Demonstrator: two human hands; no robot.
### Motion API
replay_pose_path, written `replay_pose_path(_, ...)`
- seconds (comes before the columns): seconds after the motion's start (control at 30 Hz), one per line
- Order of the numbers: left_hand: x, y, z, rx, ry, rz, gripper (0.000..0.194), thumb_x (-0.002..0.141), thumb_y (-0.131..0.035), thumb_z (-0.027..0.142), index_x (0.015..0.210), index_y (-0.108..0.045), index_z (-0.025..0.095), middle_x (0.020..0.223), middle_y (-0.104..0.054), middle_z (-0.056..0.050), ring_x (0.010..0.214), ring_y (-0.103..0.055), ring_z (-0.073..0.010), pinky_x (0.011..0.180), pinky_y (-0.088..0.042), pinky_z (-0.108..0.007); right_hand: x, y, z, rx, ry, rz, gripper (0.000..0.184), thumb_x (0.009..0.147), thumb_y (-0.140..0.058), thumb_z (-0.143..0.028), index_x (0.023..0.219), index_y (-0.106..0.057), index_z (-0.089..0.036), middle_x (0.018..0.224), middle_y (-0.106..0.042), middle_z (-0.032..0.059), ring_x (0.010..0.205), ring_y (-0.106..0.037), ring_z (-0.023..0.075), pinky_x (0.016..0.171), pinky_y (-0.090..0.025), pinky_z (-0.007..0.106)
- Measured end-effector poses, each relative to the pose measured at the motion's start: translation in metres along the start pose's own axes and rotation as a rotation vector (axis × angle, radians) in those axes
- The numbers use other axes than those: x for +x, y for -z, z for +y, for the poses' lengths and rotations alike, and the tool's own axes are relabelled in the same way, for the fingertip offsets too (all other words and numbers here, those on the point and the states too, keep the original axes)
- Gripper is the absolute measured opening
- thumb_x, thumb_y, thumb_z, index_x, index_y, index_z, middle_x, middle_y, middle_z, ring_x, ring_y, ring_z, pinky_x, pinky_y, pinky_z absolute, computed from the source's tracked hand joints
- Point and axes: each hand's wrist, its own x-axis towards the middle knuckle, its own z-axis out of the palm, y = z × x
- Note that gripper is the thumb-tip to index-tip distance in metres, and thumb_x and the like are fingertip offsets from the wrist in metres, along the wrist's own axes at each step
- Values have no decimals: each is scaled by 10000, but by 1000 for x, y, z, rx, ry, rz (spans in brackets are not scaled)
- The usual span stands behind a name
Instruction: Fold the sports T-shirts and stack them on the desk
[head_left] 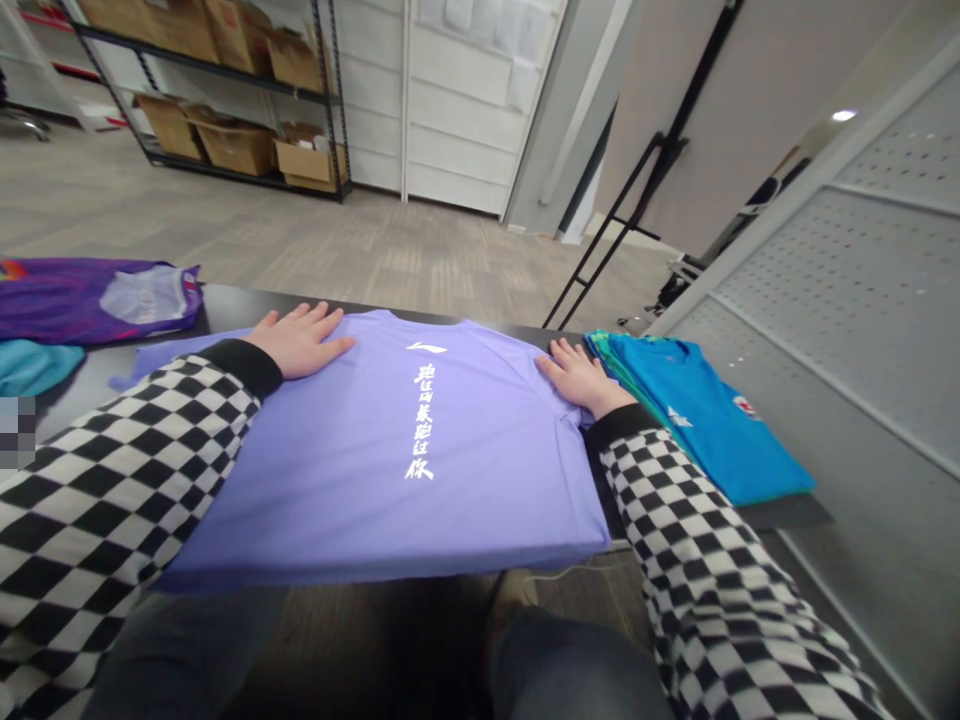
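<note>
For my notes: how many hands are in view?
2: left hand on the lavender shirt, left of its white lettering; right hand on the shirt, right of the lettering.

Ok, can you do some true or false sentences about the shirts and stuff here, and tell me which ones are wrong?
1. The left hand and right hand are on the lavender shirt. True.
2. The lettering on that shirt is black. False: the lettering is white.
3. The blue shirt lies to the right of the right hand. True.
4. The sleeves are striped. False: the sleeves are black-and-white checkered.
</note>
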Motion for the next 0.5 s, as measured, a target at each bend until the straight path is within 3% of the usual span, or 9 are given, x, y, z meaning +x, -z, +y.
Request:
replay_pose_path(0.13,1,-2,-2,-17,-8,5,851,1146,-254,699,1853,-231,226,1926,-161,-123,1766,-188,-395,1383,-154,-697,-11,20,16,253,99,181,710,1103,-536,-612,1645,-628,-163,1751,-542,175,1663,-470,333,1398,-310,513)
replay_pose_path(0.27,2,-3,-4,-11,-16,-1,833,1160,-274,683,1851,-223,220,1926,-148,-129,1764,-189,-391,1379,-142,-705,-30,45,42,457,139,443,597,1033,-639,-611,1413,-794,-177,1446,-795,176,1384,-728,339,1234,-523,489)
replay_pose_path(0.37,5,-3,-8,8,-7,-16,842,1157,-235,697,1855,-203,228,1928,-127,-122,1773,-168,-391,1380,-143,-700,-40,55,54,526,92,510,509,1002,-664,-586,1255,-841,-182,1202,-867,158,1133,-805,334,1037,-612,461)
replay_pose_path(0.5,8,-6,-13,58,5,-43,854,1146,-158,709,1863,-157,244,1932,-81,-96,1786,-127,-369,1386,-144,-681,-53,59,59,402,-53,475,339,977,-670,-474,954,-842,-184,900,-845,112,876,-773,289,828,-573,376)
